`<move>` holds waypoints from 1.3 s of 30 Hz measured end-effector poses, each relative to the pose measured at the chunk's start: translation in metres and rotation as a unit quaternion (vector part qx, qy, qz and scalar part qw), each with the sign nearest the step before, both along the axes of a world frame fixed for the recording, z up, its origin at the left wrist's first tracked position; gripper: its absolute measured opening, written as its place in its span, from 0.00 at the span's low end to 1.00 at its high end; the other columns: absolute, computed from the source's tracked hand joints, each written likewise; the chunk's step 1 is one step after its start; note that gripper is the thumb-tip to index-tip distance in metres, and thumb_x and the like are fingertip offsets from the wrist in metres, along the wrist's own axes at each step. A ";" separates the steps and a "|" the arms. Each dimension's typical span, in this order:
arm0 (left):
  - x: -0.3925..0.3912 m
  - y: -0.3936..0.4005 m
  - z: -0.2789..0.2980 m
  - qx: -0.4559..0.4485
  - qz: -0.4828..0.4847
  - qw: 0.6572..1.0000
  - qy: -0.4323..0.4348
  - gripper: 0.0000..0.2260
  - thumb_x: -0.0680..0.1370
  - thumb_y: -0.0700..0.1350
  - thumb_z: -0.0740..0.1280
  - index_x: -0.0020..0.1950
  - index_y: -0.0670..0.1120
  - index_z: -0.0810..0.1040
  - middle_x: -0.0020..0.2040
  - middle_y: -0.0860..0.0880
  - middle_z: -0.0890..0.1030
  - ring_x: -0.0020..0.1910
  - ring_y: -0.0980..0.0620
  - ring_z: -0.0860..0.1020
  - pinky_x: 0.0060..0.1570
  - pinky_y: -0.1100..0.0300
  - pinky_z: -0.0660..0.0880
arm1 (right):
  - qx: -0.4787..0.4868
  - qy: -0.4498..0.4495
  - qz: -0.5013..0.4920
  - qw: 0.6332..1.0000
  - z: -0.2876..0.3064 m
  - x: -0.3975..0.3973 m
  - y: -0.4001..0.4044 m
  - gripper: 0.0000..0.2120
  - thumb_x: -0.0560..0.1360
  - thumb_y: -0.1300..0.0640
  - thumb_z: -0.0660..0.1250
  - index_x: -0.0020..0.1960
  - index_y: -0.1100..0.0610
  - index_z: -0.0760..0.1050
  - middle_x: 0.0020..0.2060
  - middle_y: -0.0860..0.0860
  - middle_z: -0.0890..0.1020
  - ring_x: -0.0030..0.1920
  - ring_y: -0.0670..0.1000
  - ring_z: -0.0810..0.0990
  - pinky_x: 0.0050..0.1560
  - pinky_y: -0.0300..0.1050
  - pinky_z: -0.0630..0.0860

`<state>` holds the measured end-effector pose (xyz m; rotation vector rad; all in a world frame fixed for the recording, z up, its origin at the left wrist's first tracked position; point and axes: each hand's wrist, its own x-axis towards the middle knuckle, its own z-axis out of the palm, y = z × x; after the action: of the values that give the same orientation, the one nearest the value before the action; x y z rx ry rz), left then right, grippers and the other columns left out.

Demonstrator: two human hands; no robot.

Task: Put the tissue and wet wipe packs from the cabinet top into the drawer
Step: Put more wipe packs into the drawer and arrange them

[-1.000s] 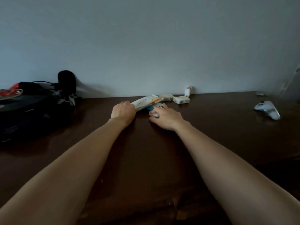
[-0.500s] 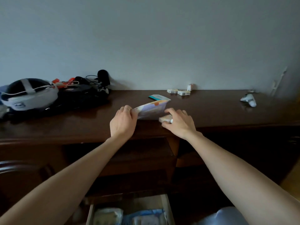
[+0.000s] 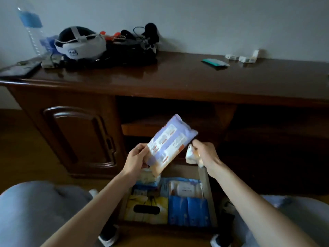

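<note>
My left hand [image 3: 136, 158] grip closed on the purple wipe pack [image 3: 169, 143], my right hand [image 3: 204, 154] grip clutching a small tissue pack [image 3: 192, 155], both above the open drawer [image 3: 207, 184], teal pack [image 3: 214, 62] on the worktop [image 3: 178, 75]

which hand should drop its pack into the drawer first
Probably the left hand: it holds the purple wipe pack directly above the open drawer. The right hand, with a small pack, sits nearer the drawer's right edge.
</note>
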<state>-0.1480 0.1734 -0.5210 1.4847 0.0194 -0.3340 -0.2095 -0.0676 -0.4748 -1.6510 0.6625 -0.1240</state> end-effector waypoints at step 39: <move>0.042 -0.142 -0.192 0.290 -0.140 0.944 -0.070 0.12 0.74 0.41 0.76 0.43 0.57 0.77 0.44 0.56 0.82 0.44 0.58 0.82 0.35 0.70 0.74 | 0.104 0.205 -0.134 0.964 -0.216 -0.073 -0.068 0.20 0.67 0.31 0.76 0.42 0.46 0.78 0.28 0.35 0.83 0.38 0.40 0.80 0.33 0.38 0.70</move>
<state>-0.1063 0.0316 -0.7133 2.1029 -0.2278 -0.4771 -0.2821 -0.1355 -0.6913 -1.3872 1.1750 0.0962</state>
